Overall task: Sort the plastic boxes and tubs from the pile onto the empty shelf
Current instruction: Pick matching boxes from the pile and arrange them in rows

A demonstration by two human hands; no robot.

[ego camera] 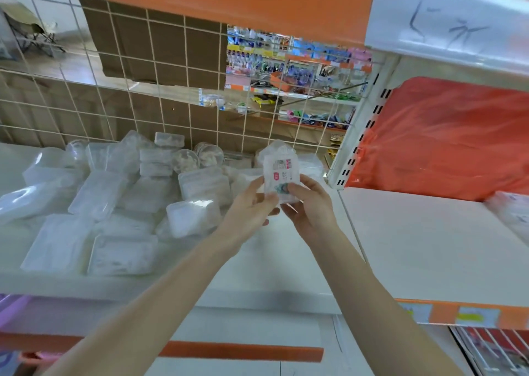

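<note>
a: where's the small labelled box (pixel 282 172)?
b: in the air, upright, label facing the camera. it's over the right end of the pile shelf (pixel 177 287), just left of the perforated upright (pixel 361 135). not on the empty shelf (pixel 429 246) yet.
a: hands?
b: both on it. left hand (pixel 252 203) pinches the lower left edge. right hand (pixel 309 206) pinches the lower right corner, thumb on the front. fingers cover the bottom of the box, so can't tell if the lid is seated.
a: my read of the step: carry it right, past the upright, and set it down.
b: agreed. the box looks light enough for one hand. i'd pass it to the right hand and free the left for the pile (pixel 114 192). clear plastic is likely slick and flexy, so grip the walls, not the lid.
a: placement?
b: start at the back left corner of the empty shelf, close to the upright, label out. the orange bag (pixel 446 138) bulges over the back edge, so don't push hard into it. a clear pack (pixel 512 212) sits at the far right edge; leave it.
a: risks?
b: clipping the upright on the way across. also the stack at the back edge by the wire grid (pixel 143 89) looks loose, so lift the next one out, don't drag it.
</note>
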